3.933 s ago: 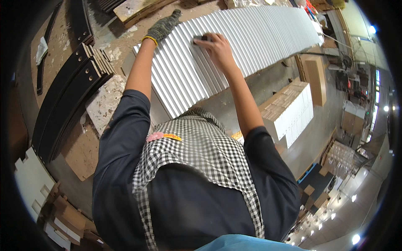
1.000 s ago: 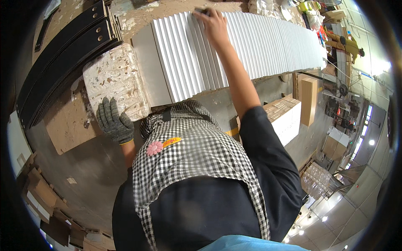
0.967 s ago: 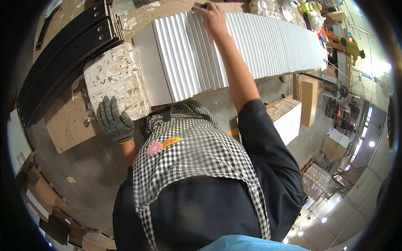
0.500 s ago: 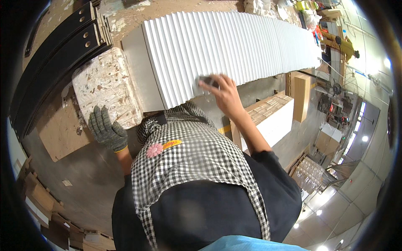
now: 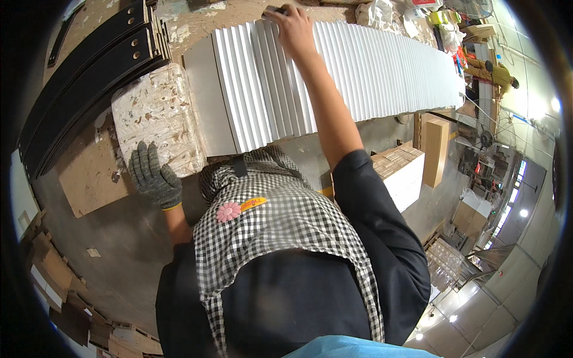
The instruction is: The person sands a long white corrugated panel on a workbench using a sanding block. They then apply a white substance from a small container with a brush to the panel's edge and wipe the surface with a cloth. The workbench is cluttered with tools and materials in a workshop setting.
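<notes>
My right hand (image 5: 295,30) is bare and reaches to the far edge of a long row of ridged white strips (image 5: 370,68). Its fingers are closed round a small dark block (image 5: 276,11), whose exact kind I cannot make out. My left hand (image 5: 154,178) wears a grey knit glove with a yellow cuff. It lies flat with fingers stretched out on the near edge of a pale, paint-spattered block (image 5: 156,113). A smooth grey-white board (image 5: 209,98) lies between that block and the ridged strips.
Black curved boards with round holes (image 5: 83,89) are stacked at the far left. A brown sheet (image 5: 89,179) lies beside the spattered block. Cartons (image 5: 397,170) stand on the floor to the right. Farther off are a fan (image 5: 485,139) and another person (image 5: 501,76).
My right hand has moved away from me with the dark block, from the near edge of the strips to their far edge. My left hand stays on the spattered block.
</notes>
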Tool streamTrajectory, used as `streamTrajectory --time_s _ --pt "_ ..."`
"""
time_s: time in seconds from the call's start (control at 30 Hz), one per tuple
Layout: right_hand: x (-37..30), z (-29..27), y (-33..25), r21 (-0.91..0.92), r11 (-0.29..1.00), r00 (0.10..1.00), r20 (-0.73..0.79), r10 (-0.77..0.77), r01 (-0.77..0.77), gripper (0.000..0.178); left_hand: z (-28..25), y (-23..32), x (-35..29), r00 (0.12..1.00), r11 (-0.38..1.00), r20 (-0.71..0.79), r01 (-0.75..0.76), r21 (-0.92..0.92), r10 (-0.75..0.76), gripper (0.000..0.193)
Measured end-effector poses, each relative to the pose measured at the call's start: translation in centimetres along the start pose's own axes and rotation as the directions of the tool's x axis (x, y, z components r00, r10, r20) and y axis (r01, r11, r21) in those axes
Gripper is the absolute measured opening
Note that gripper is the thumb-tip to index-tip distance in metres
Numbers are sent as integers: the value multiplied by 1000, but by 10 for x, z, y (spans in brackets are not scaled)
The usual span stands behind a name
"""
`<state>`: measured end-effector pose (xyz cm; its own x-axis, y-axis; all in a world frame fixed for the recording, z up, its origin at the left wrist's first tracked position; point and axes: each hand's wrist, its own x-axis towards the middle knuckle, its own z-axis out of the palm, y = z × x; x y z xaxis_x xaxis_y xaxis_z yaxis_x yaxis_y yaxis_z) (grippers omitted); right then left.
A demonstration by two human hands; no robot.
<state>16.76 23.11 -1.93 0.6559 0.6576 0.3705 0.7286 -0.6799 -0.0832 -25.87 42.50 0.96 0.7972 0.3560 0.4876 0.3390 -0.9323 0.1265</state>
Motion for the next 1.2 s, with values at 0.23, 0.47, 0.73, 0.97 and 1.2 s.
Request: streamTrajectory --time_s 0.23,0.47,0.73,0.97,1.2 --pt "-39 -19 4 167 970 981 54 -189 177 50 3 3 -1 999 999 -36 11 -31 -12 50" --pt "-193 -164 -42 325 932 825 473 -309 163 53 5 1 -6 999 1000 -47 12 -17 -13 50" --pt "-122 -78 -41 138 984 980 146 -134 114 61 0 3 -3 999 1000 -49 12 -25 -13 50" --pt "39 29 9 416 905 981 117 -155 93 45 4 -3 -11 999 999 -28 34 1 -34 50" --pt "2 7 -21 90 960 964 -4 -265 264 57 8 -2 -11 997 999 -54 45 -26 -46 50"
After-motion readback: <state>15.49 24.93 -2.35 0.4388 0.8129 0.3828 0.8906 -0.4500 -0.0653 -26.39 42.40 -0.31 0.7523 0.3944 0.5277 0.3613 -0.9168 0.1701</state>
